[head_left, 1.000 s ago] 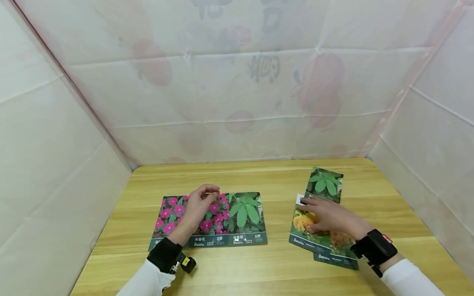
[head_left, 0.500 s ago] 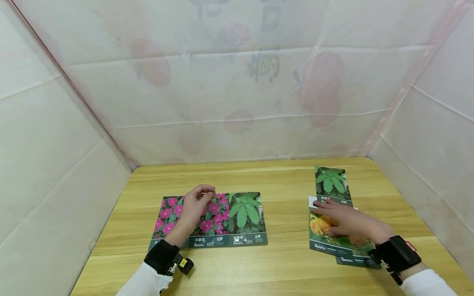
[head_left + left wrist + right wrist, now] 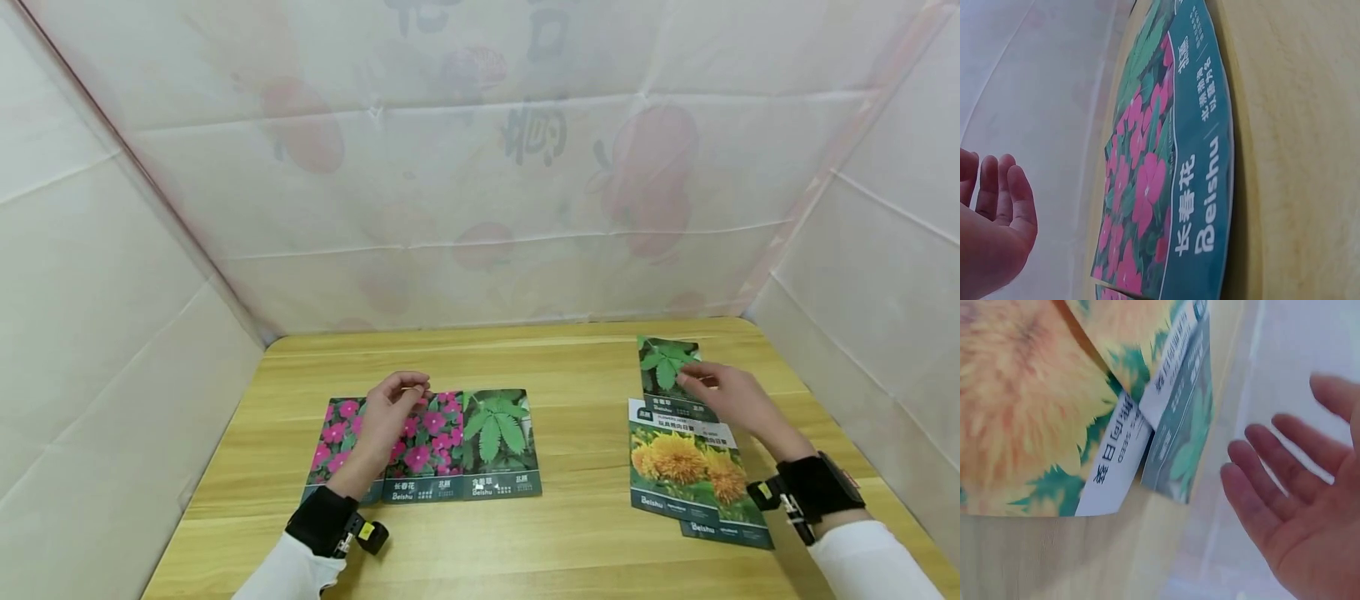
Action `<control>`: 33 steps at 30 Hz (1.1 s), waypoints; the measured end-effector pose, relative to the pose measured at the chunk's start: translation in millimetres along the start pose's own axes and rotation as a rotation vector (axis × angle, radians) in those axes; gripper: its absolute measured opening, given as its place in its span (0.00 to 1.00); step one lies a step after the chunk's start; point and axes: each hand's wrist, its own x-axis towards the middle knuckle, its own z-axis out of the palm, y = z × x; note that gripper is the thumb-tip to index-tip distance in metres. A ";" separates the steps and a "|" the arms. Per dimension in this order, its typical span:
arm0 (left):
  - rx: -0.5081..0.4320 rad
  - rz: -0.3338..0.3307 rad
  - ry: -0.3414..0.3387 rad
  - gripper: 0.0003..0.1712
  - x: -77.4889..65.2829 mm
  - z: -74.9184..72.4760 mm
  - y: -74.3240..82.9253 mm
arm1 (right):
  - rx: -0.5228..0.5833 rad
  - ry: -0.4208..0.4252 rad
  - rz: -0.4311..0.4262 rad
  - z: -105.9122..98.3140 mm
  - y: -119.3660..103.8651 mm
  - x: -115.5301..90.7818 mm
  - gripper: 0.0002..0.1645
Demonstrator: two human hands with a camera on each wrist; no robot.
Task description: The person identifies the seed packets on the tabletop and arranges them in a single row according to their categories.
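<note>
Two pink-flower seed packets [image 3: 423, 442] and a green-leaf packet [image 3: 498, 437] lie side by side at the table's left centre. My left hand [image 3: 408, 390] hovers over the pink ones with loosely curled fingers and holds nothing; in the left wrist view its palm [image 3: 997, 206] is relaxed beside a pink packet [image 3: 1154, 187]. On the right lie two overlapping yellow-flower packets [image 3: 678, 462] and, behind them, another green-leaf packet [image 3: 663, 367]. My right hand [image 3: 693, 379] is spread open over that leaf packet's right edge. In the right wrist view the fingers [image 3: 1272, 481] are straight and off the packets [image 3: 1022, 406].
The wooden table [image 3: 577, 533] is walled on three sides by white printed sheeting [image 3: 480, 208]. Black wrist straps carry cameras on both arms. Bare wood lies between the two groups of packets and along the front edge.
My right hand slid the yellow-flower packets a little to the right, lifted off them and moved back over the far green-leaf packet. The left hand drifted slightly left.
</note>
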 end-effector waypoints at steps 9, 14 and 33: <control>0.007 0.006 0.049 0.14 -4.8 -11.2 0.1 | 0.005 0.096 0.172 -3.6 23.5 20.0 0.47; 0.009 -0.013 0.062 0.15 -8.4 -16.5 -0.8 | -0.043 0.133 0.222 -16.4 -30.3 11.4 0.40; 0.050 -0.008 0.063 0.14 -14.1 -26.9 -2.1 | -0.175 0.063 0.301 13.0 9.6 23.6 0.41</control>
